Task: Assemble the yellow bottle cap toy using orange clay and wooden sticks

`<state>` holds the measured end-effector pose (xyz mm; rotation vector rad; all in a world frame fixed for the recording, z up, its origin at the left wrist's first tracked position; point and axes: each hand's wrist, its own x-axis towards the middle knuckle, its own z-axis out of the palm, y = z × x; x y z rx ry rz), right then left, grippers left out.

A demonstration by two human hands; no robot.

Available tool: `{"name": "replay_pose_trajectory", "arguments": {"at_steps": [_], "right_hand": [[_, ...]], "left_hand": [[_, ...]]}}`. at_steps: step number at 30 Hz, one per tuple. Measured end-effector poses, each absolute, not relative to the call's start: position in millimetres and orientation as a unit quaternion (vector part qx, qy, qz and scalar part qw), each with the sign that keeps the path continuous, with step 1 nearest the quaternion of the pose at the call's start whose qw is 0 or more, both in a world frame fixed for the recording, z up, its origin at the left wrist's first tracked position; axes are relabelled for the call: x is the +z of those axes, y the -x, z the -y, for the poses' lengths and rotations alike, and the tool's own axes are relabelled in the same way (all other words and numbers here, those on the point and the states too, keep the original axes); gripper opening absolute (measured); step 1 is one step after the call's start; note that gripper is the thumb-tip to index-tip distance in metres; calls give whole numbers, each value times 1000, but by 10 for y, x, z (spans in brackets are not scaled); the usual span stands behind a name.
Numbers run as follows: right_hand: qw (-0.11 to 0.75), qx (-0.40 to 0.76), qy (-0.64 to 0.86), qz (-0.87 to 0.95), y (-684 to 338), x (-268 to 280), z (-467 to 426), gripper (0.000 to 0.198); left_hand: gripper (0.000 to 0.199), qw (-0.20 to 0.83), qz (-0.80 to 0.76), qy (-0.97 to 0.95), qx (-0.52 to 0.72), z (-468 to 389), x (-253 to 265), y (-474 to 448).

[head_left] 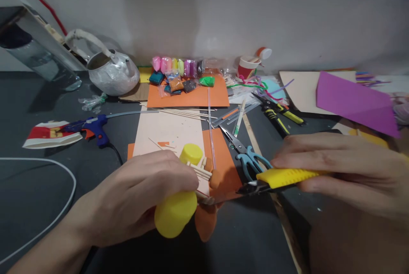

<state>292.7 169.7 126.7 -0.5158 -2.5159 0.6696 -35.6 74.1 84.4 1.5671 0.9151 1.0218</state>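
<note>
My left hand (140, 193) is closed around a small model made of yellow rounded pieces (175, 214), short wooden sticks (200, 171) and orange rounded pieces (205, 222). Part of the model is hidden by the fingers. In my right hand (338, 171) is a yellow utility knife (287, 177), gripped between thumb and fingers. Its blade (228, 196) points left and reaches the model near the sticks and the orange piece; whether it cuts into anything I cannot tell. Just beyond the knife lie blue-handled scissors (251, 159), partly open.
A blue glue gun (92, 129) with its cord lies at left, near a metal kettle (111, 71). Packets of colored clay (175, 66) rest on orange sheets (188, 97) at the back. Pliers (275, 116), a paper cup (247, 68) and a purple sheet (351, 101) are at right.
</note>
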Motion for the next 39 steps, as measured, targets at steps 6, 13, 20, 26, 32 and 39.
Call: {"name": "replay_pose_trajectory", "arguments": {"at_steps": [6, 13, 20, 26, 32, 39], "right_hand": [[236, 213, 198, 927, -2936, 1301, -1667, 17], [235, 235, 200, 922, -2947, 1295, -1654, 18], [226, 228, 204, 925, -2925, 1317, -1654, 19], [224, 212, 201, 930, -2940, 1305, -1663, 17], [210, 217, 192, 934, -2945, 1298, -1677, 23], [211, 205, 180, 939, -2957, 1289, -1706, 17]], "left_hand": [[76, 444, -302, -765, 356, -767, 803, 425], [70, 430, -304, -774, 351, -809, 789, 420], [67, 402, -308, -801, 319, -818, 799, 452], [60, 395, -301, -810, 310, -818, 828, 431], [64, 408, -309, -801, 310, -802, 801, 438], [53, 403, -287, -808, 319, -825, 792, 441]]}}
